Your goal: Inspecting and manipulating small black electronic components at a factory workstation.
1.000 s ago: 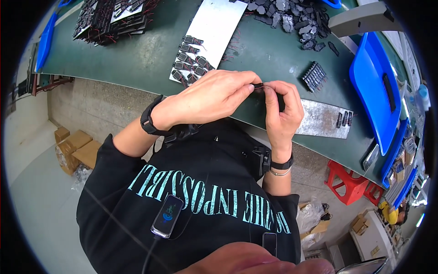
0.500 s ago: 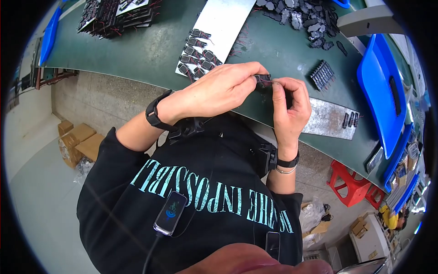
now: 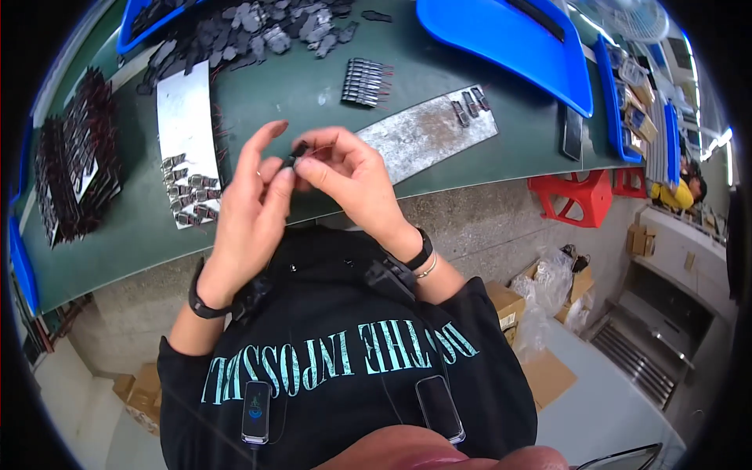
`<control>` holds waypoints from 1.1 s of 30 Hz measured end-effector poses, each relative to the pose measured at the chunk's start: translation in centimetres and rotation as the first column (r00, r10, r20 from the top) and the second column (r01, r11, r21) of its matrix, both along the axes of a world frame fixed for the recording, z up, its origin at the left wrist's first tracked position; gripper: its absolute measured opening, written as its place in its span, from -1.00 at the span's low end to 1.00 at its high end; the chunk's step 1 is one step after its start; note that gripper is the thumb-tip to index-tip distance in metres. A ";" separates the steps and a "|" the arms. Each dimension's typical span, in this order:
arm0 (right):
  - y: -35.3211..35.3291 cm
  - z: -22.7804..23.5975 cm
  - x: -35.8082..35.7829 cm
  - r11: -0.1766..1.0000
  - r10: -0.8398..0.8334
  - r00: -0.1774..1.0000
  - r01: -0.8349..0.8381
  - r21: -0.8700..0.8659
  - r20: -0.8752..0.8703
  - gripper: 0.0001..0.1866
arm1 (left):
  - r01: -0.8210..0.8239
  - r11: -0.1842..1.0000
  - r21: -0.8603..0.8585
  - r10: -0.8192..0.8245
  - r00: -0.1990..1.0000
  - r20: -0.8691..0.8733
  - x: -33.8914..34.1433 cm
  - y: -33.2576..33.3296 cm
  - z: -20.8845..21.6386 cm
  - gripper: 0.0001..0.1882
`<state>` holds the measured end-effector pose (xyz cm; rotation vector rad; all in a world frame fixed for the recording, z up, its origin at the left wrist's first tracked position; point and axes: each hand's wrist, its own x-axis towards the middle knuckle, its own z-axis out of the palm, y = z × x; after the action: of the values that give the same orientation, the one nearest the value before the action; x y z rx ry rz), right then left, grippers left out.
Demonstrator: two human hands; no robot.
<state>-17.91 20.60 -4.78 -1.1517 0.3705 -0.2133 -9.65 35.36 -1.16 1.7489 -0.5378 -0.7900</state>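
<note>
Between my two hands, above the table's near edge, is a small black part [image 3: 295, 153] with a thin red wire, shaped like a little speaker module. My right hand [image 3: 352, 178] pinches it with thumb and fingertips. The thumb and a bent finger of my left hand [image 3: 252, 205] close on its lower end, while the left index finger points up and away. Fingers cover much of the part. To the left, a white plate [image 3: 186, 117] carries several similar black wired parts [image 3: 192, 192] at its near end.
On the green table [image 3: 270, 90] are a metal plate [image 3: 423, 133] bearing 3 black parts, a neat row of wired parts [image 3: 366, 81], loose dark pieces [image 3: 258, 31] and a stacked pile [image 3: 78, 157]. A blue tray [image 3: 509, 47] stands far right; a red stool [image 3: 576, 196] is beside the table.
The view has swung to the right. My left index finger has lifted off the small black part and now points upward; my right hand has curled closer around it.
</note>
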 end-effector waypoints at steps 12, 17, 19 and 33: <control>-11.8 2.5 -5.8 0.325 -0.378 0.905 -0.068 -0.943 -0.195 -0.63 | 0.357 0.929 0.095 -0.369 0.879 0.304 -2.0 -1.3 -0.4 -0.45; -12.1 2.4 -4.6 0.383 -0.385 0.896 -0.063 -0.922 -0.221 -0.58 | 0.438 0.891 0.119 -0.447 0.798 0.405 -2.4 -0.4 -0.9 -0.55; -12.1 1.6 -4.7 0.304 -0.389 0.912 -0.009 -0.953 -0.133 -0.58 | 0.417 0.904 0.093 -0.410 0.784 0.466 -2.6 0.0 -1.6 -0.58; -3.1 0.1 -1.6 0.451 -0.115 0.976 0.216 -0.866 0.183 -0.83 | -0.386 0.896 0.218 -0.068 0.366 0.928 7.9 9.1 -0.2 -0.87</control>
<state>-19.48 17.55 -4.66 -2.1559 0.2733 -0.7046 -1.70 44.51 -1.36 2.5507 -0.9577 0.4196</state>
